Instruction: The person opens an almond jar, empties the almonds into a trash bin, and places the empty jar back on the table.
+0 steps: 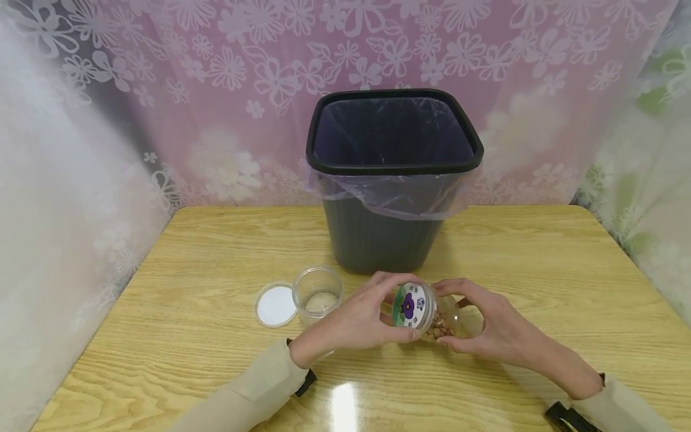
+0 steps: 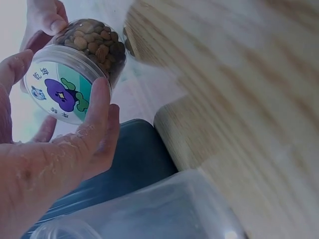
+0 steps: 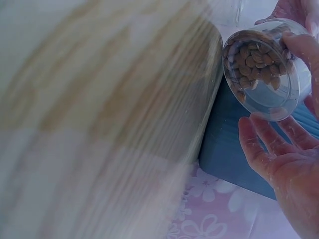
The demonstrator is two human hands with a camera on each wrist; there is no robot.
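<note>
A clear plastic jar of almonds (image 1: 442, 324) is tilted on its side above the table, its lid (image 1: 411, 306) facing left. That lid carries a purple cartoon figure with green leaves, plainest in the left wrist view. My left hand (image 1: 358, 318) grips the lid around its rim, thumb below and fingers above. The right hand (image 1: 502, 327) holds the jar's body near its base, between thumb and fingers. Through the jar's bottom (image 3: 259, 74) in the right wrist view, almonds lie against one side.
Left of the hands stands a clear open jar (image 1: 317, 288), partly hidden by my left wrist. A round white lid with a clear rim (image 1: 276, 306) lies beside it. Behind them is a dark bin (image 1: 380, 240) with a purple liner, in front of a floral curtain (image 1: 227, 120).
</note>
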